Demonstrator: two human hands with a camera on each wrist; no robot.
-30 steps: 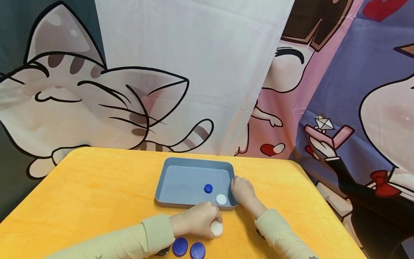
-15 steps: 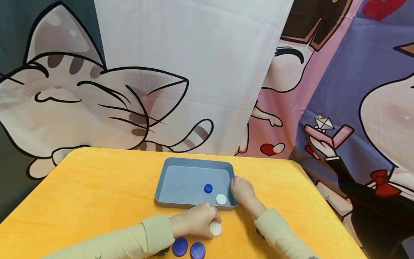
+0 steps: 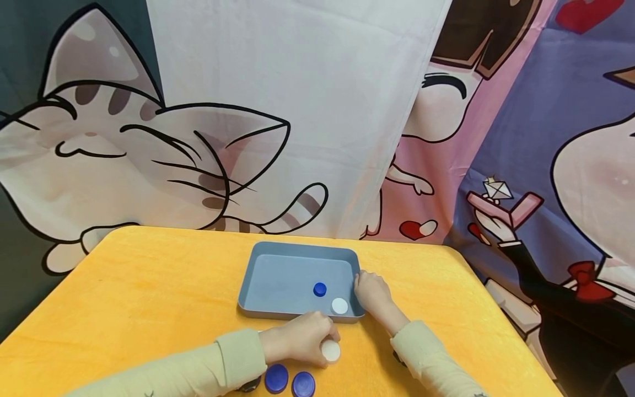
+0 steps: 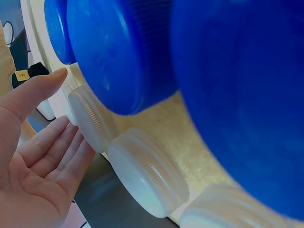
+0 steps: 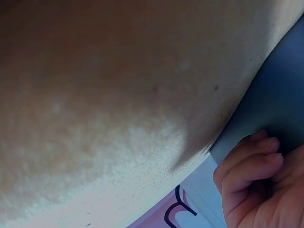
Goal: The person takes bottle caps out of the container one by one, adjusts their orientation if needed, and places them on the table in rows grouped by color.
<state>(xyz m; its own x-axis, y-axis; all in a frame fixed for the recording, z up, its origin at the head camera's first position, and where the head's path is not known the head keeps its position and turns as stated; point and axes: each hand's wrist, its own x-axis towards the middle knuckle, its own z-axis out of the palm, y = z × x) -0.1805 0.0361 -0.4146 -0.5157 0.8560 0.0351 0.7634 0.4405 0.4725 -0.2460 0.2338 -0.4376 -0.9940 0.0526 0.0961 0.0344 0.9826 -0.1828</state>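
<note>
My left hand (image 3: pixel 302 336) reaches in front of the tray, thumb and fingers curled about a white bottle cap (image 3: pixel 330 351) by the tabletop. Seen from the left wrist, the thumb and fingers sit at the end of a row of ribbed white caps (image 4: pixel 147 173), with large blue caps (image 4: pixel 118 57) above. My right hand (image 3: pixel 373 292) holds the right wall of the grey-blue tray (image 3: pixel 283 275); its fingers (image 5: pixel 251 171) are curled beside the tray in the right wrist view. A small blue cap (image 3: pixel 319 289) and a white cap (image 3: pixel 339 306) lie inside the tray.
Two blue caps (image 3: pixel 276 378) lie near the front, below the left hand. A yellow cloth (image 3: pixel 173 286) covers the table. Behind it hangs a printed cartoon curtain (image 3: pixel 307 110). The left forearm crosses the front of the table.
The left hand and the white cap at its fingers have shifted very slightly to the left. The right hand, the tray and the caps inside stay in place.
</note>
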